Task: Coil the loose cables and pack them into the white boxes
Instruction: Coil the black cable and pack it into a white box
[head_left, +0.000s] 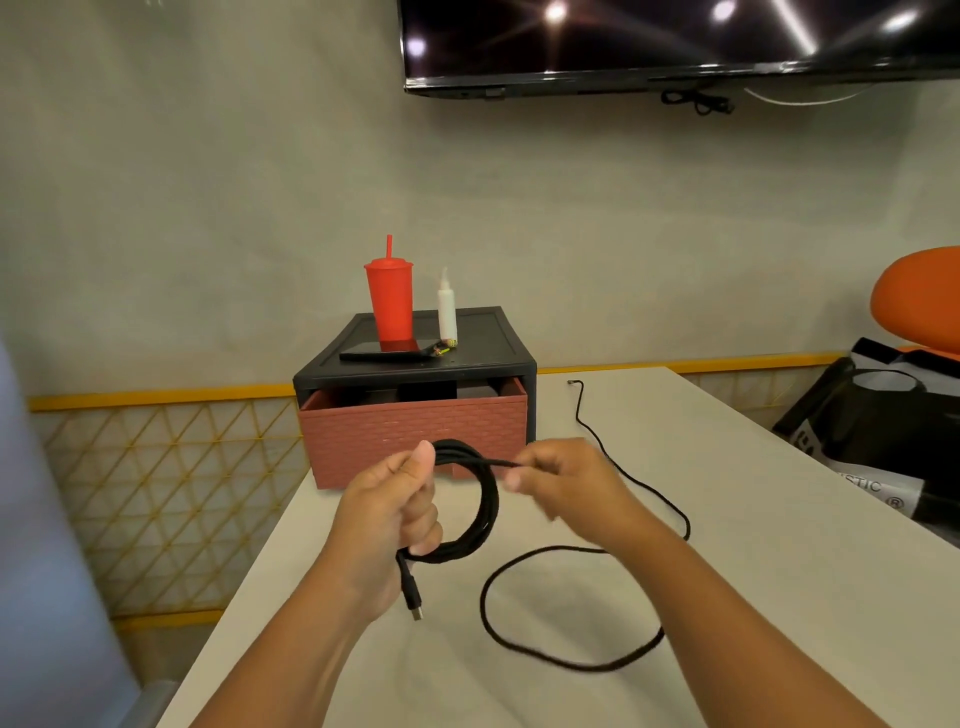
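Currently, your left hand (395, 499) holds the black cable coil (488, 499) in a closed grip above the counter (753, 545). Your right hand (561, 478), at 3 o'clock from the coil, pinches the strand (501, 462) leaving it. Uncoiled slack (571, 548) lies on the counter toward 5 o'clock, nearer the right hand; draw from there.
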